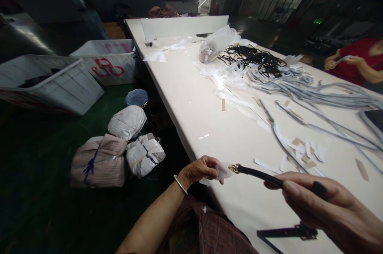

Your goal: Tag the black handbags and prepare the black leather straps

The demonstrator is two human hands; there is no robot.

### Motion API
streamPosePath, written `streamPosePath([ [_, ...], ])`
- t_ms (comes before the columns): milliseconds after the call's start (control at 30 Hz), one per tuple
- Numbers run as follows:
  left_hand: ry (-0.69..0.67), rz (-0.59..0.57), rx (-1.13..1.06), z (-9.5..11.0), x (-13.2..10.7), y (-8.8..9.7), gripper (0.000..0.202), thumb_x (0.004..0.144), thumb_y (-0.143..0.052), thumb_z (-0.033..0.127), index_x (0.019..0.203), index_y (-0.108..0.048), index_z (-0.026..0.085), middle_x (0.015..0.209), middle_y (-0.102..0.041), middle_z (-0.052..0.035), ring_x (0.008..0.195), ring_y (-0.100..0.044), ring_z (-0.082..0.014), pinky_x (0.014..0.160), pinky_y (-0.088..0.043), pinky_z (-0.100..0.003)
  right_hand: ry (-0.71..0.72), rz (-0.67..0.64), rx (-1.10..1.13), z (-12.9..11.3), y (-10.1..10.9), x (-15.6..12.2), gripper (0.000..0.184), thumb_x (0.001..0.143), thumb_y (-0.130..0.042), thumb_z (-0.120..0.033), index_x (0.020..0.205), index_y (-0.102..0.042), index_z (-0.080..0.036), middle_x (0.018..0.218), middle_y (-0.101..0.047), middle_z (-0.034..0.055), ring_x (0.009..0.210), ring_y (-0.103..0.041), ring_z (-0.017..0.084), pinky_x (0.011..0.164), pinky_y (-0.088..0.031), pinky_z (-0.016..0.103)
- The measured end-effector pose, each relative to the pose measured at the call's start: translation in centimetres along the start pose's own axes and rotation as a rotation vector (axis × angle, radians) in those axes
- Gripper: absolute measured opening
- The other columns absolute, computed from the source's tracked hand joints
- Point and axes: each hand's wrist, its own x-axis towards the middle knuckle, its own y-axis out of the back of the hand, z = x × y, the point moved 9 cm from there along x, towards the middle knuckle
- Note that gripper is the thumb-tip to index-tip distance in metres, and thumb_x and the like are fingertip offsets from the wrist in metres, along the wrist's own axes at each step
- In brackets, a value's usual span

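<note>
My right hand [317,198] grips a black strap [260,174] with a gold metal clasp [233,168] at its end, held above the near edge of the white table. At that clasp, a small piece of thin white wrapping [223,171] is pinched in my left hand [205,169]; the wrapping touches or partly covers the clasp's tip. More black strap with a buckle [305,231] hangs below my right hand; whether it belongs to the same strap I cannot tell.
The white table [185,98] bears a pile of black straps [257,58], grey wrapped straps [299,90], a plastic bag [215,44] and paper scraps [308,152]. Left stand white bins [80,90] and bundles [98,162]. A person in red [353,60] works across the table.
</note>
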Motion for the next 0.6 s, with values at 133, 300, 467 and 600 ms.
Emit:
streamPosePath([
  [133, -0.013, -0.011, 0.009, 0.5, -0.3, -0.5, 0.044, 0.049, -0.092, 0.039, 0.077, -0.077, 0.009, 0.064, -0.072, -0.0069, 0.05, -0.049, -0.0095, 0.053, -0.03, -0.024, -0.074, -0.109, 0.097, 0.1, -1.1, -0.1, 0.065, 0.062, -0.074, -0.078, 0.083, -0.075, -0.016, 0.052, -0.042, -0.0022, 0.051, -0.037, 0.012, 0.044, -0.035, 0.023],
  [300, -0.064, -0.017, 0.024, 1.8, -0.6, -1.5, 0.042, 0.053, -0.092, 0.041, 0.076, -0.078, 0.009, 0.07, -0.073, -0.0093, 0.064, -0.057, -0.0141, 0.061, -0.037, -0.025, -0.081, -0.187, 0.108, 0.7, -1.8, 0.3, 0.061, 0.065, -0.073, -0.076, 0.079, -0.072, -0.017, 0.054, -0.043, -0.0024, 0.051, -0.037, 0.011, 0.044, -0.036, 0.023],
  [467, -0.073, -0.081, 0.073, 2.5, -0.6, -2.5, 0.041, 0.063, -0.09, 0.042, 0.084, -0.078, 0.009, 0.085, -0.076, -0.0138, 0.073, -0.063, -0.0185, 0.067, -0.044, -0.027, -0.066, -0.338, 0.024, 1.9, -2.3, 1.2, 0.057, 0.073, -0.067, -0.075, 0.074, -0.068, -0.018, 0.055, -0.042, -0.0021, 0.051, -0.033, 0.011, 0.044, -0.031, 0.023],
  [600, -0.102, -0.148, 0.201, 3.3, -0.5, -3.3, 0.047, 0.074, -0.083, 0.047, 0.103, -0.076, 0.011, 0.099, -0.075, -0.0169, 0.085, -0.066, -0.0207, 0.073, -0.05, -0.029, -0.098, -0.394, -0.072, 1.9, -1.7, 1.6, 0.066, 0.072, -0.063, -0.08, 0.087, -0.073, -0.016, 0.054, -0.042, -0.0026, 0.05, -0.028, 0.009, 0.047, -0.015, 0.023],
])
